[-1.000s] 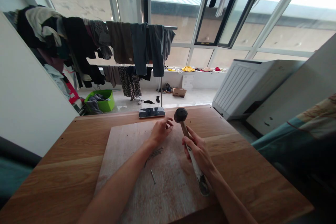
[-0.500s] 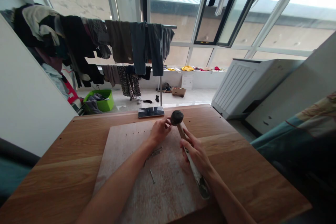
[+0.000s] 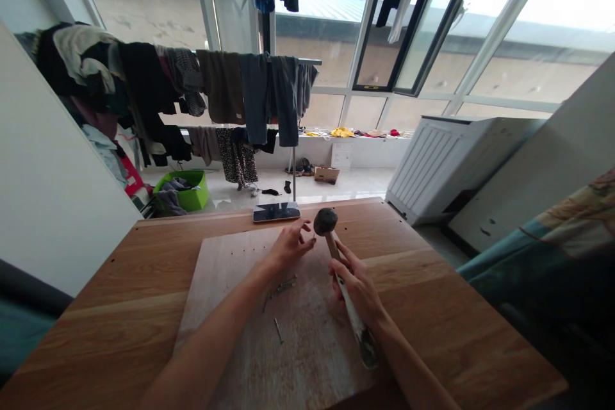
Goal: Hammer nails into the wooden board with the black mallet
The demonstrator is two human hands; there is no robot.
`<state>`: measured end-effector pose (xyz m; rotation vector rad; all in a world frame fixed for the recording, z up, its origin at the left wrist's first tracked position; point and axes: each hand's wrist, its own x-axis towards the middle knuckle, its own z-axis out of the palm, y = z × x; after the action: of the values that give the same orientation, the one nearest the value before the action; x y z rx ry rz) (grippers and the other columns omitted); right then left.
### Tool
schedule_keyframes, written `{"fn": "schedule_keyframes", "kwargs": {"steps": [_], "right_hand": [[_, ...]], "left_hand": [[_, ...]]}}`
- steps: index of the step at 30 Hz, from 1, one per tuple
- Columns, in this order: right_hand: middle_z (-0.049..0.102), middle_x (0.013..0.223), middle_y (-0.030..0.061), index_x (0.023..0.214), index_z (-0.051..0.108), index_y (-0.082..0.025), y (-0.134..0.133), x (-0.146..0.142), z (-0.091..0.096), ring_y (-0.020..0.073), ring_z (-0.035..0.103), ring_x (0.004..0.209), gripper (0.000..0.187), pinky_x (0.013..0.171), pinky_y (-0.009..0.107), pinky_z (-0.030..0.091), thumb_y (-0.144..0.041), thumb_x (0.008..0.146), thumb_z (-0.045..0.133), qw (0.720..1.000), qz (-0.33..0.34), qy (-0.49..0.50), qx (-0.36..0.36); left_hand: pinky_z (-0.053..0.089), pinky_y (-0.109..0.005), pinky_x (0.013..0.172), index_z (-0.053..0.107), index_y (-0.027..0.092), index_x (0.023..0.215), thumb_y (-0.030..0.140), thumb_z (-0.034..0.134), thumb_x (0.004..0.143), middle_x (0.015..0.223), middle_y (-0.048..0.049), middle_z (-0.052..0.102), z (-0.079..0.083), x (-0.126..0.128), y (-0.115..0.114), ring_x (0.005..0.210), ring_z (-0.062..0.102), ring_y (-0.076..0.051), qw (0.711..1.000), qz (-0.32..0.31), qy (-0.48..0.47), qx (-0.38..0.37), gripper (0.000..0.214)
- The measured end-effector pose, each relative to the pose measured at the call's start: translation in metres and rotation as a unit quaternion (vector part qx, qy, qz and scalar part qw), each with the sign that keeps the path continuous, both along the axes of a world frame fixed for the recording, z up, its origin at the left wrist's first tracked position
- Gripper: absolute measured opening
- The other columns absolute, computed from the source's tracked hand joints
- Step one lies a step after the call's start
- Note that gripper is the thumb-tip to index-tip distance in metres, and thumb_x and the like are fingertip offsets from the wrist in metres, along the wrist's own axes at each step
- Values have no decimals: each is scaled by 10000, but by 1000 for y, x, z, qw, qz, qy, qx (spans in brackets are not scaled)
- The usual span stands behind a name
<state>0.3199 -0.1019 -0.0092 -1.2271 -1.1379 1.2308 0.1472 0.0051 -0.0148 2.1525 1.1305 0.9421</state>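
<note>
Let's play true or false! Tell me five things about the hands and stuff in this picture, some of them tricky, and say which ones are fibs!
1. The right hand is holding the hammer. True.
2. The left hand is wearing a glove. False: the left hand is bare.
3. The phone lies on the table, beyond the pale board. True.
4. Every nail stands upright in the pale board. False: several nails lie loose on it.
5. The green tub has cloth in it. True.
</note>
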Motion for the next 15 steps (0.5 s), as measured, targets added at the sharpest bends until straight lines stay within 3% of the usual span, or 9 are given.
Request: {"fn": "schedule_keyframes", "kwargs": {"steps": [3,5,7,11,15], "right_hand": [[532,656,-76,1455,447,-200,-1,-1,5,66,433,360,682,292,178,379,-403,826,611,1000,-26,6,5],[523,645,-73,1434,469,-170,-1,-2,9,70,438,369,678,293,178,377,-404,815,615,999,-33,5,3],[522,647,-71,1425,474,-151,-2,-3,11,71,441,373,684,291,178,372,-405,807,617,1000,-30,7,1],[526,654,-75,1446,448,-171,0,-2,8,68,437,362,706,288,178,370,-408,804,622,1000,-24,11,2],[542,674,-71,1450,449,-190,0,-1,1,62,435,359,703,296,181,396,-407,804,622,1000,-17,-1,0]], "left_hand": [[502,-278,696,625,174,1056,271,639,789,1023,-74,652,30,-22,-18,768,623,-168,985,-58,164,14,284],[494,-292,681,641,185,963,281,665,736,932,-63,665,48,-32,-35,794,631,-208,946,-121,300,-12,248],[489,-306,656,639,180,914,262,657,722,880,-76,679,59,-34,-51,787,643,-238,909,-141,391,-11,209],[479,-318,620,632,164,915,138,563,752,846,-100,705,60,-23,-69,745,665,-251,886,-140,442,25,178],[476,-316,604,638,169,848,119,585,727,794,-85,701,56,-20,-66,712,658,-246,888,-155,433,22,142]]}}
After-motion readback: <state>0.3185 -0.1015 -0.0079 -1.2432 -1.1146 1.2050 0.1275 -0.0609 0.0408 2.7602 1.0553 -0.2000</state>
